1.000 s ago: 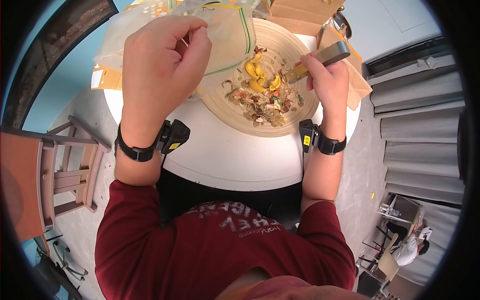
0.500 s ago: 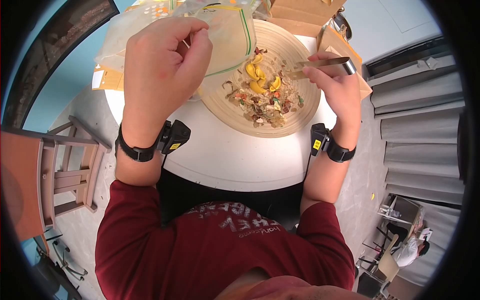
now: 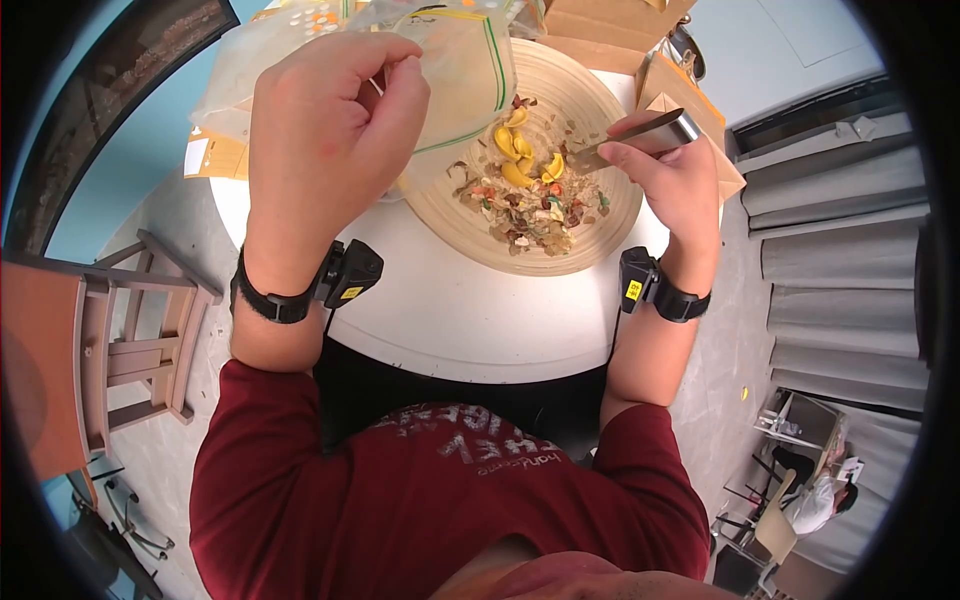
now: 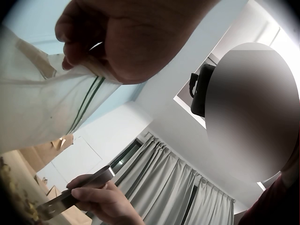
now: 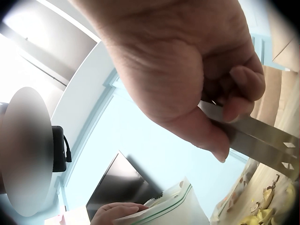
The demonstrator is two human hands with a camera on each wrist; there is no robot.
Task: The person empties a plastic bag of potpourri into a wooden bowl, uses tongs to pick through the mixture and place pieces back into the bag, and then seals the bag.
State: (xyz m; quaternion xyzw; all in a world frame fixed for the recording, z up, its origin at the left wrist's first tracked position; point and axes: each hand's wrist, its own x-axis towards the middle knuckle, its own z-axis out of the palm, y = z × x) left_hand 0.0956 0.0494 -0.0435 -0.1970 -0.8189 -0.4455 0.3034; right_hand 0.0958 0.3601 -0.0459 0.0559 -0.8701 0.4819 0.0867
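My left hand (image 3: 335, 140) is raised over the left side of the table and pinches the edge of a clear zip bag (image 3: 460, 75) with a green seal line. In the left wrist view, the bag (image 4: 44, 105) hangs down from those fingers. My right hand (image 3: 685, 185) grips metal tongs (image 3: 665, 130), thumb on one arm and fingers on the other. The tongs point down-left at a round wooden plate (image 3: 615, 215), their tips beside the yellow curved pieces (image 3: 515, 150). Below these on the plate spreads a pile of mixed dried bits (image 3: 545, 215).
The plate stands on a round white table (image 3: 430, 320). Brown paper bags (image 3: 600, 35) stand behind it and at its right. Another clear bag (image 3: 235, 85) with orange and white dots lies at the back left. A wooden chair (image 3: 150, 350) is on the floor at the left.
My right hand first moved right with the tongs, their arms spreading apart; since then the arms have come closer together and the tips lie nearer the yellow pieces. My left hand has barely moved.
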